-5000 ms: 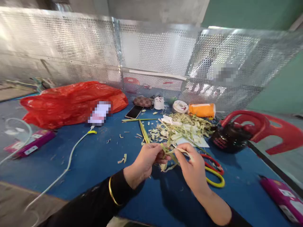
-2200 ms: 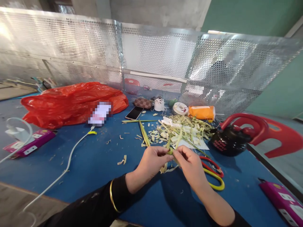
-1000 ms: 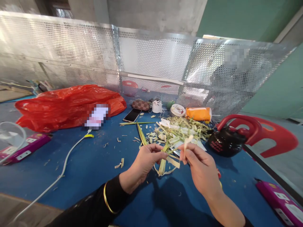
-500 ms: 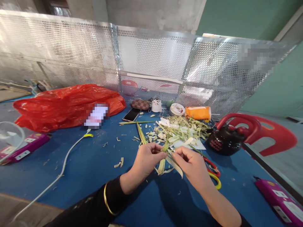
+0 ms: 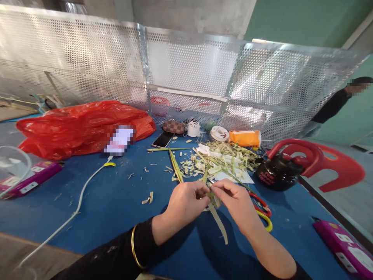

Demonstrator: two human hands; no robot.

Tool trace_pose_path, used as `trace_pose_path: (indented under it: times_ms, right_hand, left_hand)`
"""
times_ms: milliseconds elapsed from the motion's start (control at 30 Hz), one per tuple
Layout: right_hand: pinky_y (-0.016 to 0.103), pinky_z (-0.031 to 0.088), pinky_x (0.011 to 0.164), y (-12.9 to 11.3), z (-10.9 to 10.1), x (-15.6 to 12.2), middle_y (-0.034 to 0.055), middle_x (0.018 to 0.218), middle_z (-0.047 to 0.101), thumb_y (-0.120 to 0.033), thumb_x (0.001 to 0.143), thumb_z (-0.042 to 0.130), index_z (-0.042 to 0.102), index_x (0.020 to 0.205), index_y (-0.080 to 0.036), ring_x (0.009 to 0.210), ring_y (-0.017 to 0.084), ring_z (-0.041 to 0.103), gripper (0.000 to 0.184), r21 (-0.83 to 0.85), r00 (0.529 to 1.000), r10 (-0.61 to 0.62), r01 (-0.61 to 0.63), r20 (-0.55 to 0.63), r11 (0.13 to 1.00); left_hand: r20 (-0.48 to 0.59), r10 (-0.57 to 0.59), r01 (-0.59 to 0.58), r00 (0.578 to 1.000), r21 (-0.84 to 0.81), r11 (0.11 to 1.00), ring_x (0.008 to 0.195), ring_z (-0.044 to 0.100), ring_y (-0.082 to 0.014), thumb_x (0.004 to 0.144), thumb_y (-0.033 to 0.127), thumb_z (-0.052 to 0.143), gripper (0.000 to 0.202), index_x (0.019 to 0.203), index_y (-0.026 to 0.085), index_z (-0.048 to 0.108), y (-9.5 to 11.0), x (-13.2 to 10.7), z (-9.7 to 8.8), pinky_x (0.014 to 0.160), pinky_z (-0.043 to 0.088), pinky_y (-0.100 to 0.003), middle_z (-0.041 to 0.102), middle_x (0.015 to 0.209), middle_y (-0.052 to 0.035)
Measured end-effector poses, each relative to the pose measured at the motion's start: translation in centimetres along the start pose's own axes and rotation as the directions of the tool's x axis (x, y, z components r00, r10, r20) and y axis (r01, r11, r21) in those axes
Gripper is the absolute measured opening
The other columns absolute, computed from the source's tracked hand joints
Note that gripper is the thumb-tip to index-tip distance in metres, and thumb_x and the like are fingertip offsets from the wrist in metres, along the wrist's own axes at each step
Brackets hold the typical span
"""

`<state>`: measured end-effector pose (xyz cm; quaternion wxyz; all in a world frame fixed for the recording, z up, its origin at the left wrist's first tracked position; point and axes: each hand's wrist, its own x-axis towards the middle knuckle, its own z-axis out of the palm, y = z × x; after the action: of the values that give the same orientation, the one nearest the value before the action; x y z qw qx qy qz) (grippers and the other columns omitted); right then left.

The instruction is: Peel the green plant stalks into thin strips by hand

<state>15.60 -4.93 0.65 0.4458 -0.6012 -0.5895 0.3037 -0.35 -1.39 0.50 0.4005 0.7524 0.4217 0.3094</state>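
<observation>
Green leaf [image 5: 205, 178], pinched up close

The left grip [image 5: 182, 200] pinches the leaf, thumb to fingers; the right grip [image 5: 240, 202] also closes thumb against forefinger and meets it from the other side, though what lies under those tips is partly hidden. The leaf is between them, above the blue surface [image 5: 113, 206], and a pale strip [image 5: 219, 224] hangs below. The step looks like fine shaping or parting of the leaf; the next move probably calls for a firm left pinch and a light right one, lest it split. Just beyond lies a heap of scraps [image 5: 233, 153], with a long stalk [image 5: 175, 167] to its left. A red handle [image 5: 264, 201] and a yellow handle [image 5: 269, 223] lie beside the right grip, a black pot [image 5: 276, 175] farther right.
</observation>
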Motion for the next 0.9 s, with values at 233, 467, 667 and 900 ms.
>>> trace_pose_path:
  times_ms: [233,467,667,900]
  right_hand:
    - [0.021,0.037,0.046,-0.37,-0.30,-0.26,-0.0045,0.052,0.051,-0.036,0.086,0.053,0.052,0.064,-0.020,0.044,0.009,0.044,0.027,-0.022,0.993,-0.023,0.021,-0.118,1.000]
    - [0.024,0.051,0.056,-0.82,-0.10,-0.19,0.0004,0.069,0.066,-0.036,0.090,0.051,0.056,0.079,-0.019,0.055,0.013,0.063,0.020,0.151,0.957,-0.048,0.095,-0.287,0.984]
    - [0.027,0.054,0.063,-0.58,0.46,-0.51,0.0021,0.075,0.067,-0.036,0.091,0.049,0.054,0.083,-0.020,0.062,0.014,0.065,0.019,0.133,0.947,-0.091,0.137,-0.308,0.982]
    - [0.036,0.050,0.084,-0.31,-0.10,-0.28,0.0076,0.100,0.068,-0.034,0.093,0.046,0.056,0.105,-0.023,0.093,0.021,0.065,0.020,-0.060,0.960,-0.240,0.233,-0.147,0.971]
  left_hand:
    - [0.230,-0.040,0.064,0.972,-0.095,0.993,0.056,0.046,-0.0121,0.065,0.020,0.062,0.014,0.074,0.018,0.073,-0.50,0.18,0.23,0.049,0.029,-0.021,0.056,0.058,0.0040]
    - [0.383,-0.096,0.185,0.919,-0.202,0.962,0.049,0.041,-0.0103,0.062,0.024,0.067,0.010,0.061,0.015,0.071,0.11,0.33,-0.49,0.047,0.030,-0.020,0.049,0.049,0.0045]
    - [0.452,-0.042,0.246,0.891,-0.403,0.881,0.048,0.041,-0.0099,0.062,0.029,0.070,0.015,0.057,0.016,0.066,0.00,0.18,-0.53,0.048,0.034,-0.021,0.050,0.052,0.0041]
    - [0.450,-0.122,0.379,0.884,-0.541,0.751,0.048,0.045,-0.0093,0.058,0.030,0.076,0.020,0.061,0.014,0.065,-0.02,0.56,-0.40,0.051,0.037,-0.022,0.058,0.057,0.0006]
